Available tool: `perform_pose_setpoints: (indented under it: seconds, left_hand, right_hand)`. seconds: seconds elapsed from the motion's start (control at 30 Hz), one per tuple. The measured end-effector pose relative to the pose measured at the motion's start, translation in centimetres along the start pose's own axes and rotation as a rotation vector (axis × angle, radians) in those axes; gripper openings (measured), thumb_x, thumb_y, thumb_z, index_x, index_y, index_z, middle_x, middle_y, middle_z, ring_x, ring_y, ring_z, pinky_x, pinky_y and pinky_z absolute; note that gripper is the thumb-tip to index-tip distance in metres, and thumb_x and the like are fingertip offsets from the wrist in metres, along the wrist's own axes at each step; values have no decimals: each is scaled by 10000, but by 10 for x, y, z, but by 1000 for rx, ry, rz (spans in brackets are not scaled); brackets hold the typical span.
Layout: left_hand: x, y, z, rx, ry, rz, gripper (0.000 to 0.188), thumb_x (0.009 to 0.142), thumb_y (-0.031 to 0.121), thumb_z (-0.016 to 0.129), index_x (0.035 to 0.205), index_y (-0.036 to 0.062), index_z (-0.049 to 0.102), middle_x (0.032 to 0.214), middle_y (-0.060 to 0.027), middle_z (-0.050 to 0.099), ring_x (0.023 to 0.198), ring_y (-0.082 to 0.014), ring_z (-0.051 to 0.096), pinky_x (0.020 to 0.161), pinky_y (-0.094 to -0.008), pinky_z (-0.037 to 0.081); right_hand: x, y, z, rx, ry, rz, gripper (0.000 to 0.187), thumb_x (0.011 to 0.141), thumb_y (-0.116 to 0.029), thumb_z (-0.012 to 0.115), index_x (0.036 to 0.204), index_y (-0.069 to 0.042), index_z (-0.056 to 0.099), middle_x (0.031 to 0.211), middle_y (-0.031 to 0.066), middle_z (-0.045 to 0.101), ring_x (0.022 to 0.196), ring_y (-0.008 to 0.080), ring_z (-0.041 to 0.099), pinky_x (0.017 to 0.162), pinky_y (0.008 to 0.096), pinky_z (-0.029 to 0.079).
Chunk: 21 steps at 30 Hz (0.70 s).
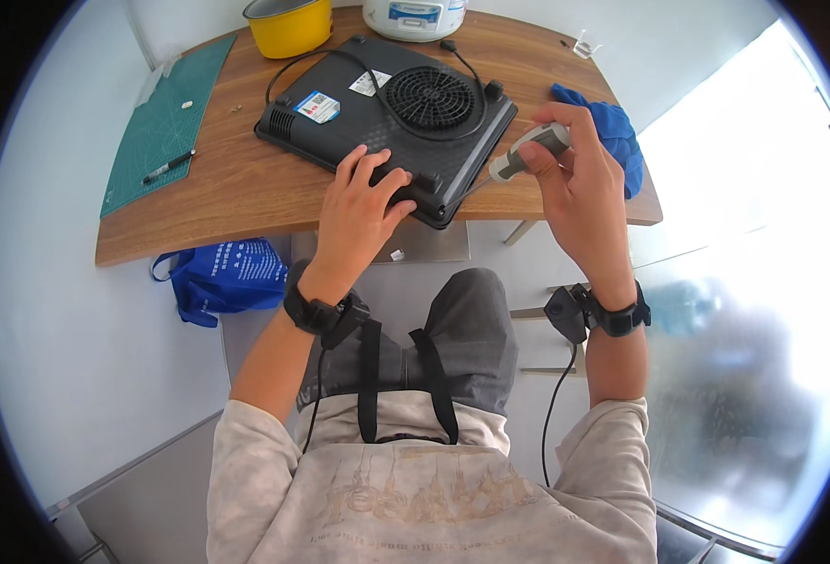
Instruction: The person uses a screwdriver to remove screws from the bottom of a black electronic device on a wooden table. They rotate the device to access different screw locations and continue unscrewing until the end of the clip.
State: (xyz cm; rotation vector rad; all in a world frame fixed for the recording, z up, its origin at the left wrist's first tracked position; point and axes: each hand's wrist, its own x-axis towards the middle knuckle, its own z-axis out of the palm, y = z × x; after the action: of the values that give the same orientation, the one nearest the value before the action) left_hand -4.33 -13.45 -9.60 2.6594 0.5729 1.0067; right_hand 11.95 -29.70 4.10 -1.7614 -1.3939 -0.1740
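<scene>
A black appliance [368, 127], its round fan grille [431, 97] facing up, is lying on the wooden tabletop [218, 202]. The left grip [363, 211] is resting on the appliance's near edge, fingers spread and grasping nothing. The right grip [579, 193], to the right of the appliance, is curling closed around the handle of a grey-and-cream screwdriver [507, 167]. The screwdriver's shaft is slanting to the appliance's near corner, just right of the left fingertips; contact at the tip is too small to tell. A blue cloth [612, 136] is lying to the appliance's right, a green mat [166, 136] to its left.
</scene>
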Motion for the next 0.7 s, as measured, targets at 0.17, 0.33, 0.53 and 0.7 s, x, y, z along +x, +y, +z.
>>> perform_pose_setpoints:
  seconds: [0.17,0.33,0.53,0.7]
  left_hand:
    - [0,-1,0,-9,-5,-2,304,800,189,806,1061,122,666,1334,-84,566,1328,-372,450,1057,-454,434]
    - [0,0,1,3,15,9,323,788,192,822,1064,143,663,1316,-90,579,1325,-368,465,1031,-448,461]
    - [0,-1,2,16,20,15,342,782,194,830,1075,150,661,1305,-100,587,1314,-373,476,1023,-446,471]
    - [-1,-2,2,3,-10,-3,293,827,194,792,1079,124,659,1357,-90,550,1352,-375,429,1060,-455,435]
  right_hand:
    - [2,5,6,-5,3,29,272,942,-124,707,1148,-37,553,863,155,668,743,260,685,666,322,547]
    - [-5,23,11,15,37,118,291,941,-178,724,1140,-44,558,824,132,673,716,234,680,635,303,531]
    - [-17,31,11,-5,116,122,314,959,-272,713,1120,-47,566,798,106,679,633,198,659,584,311,505]
    - [-11,21,8,-287,73,76,362,928,-349,741,1090,-69,576,701,75,651,585,185,636,553,317,483]
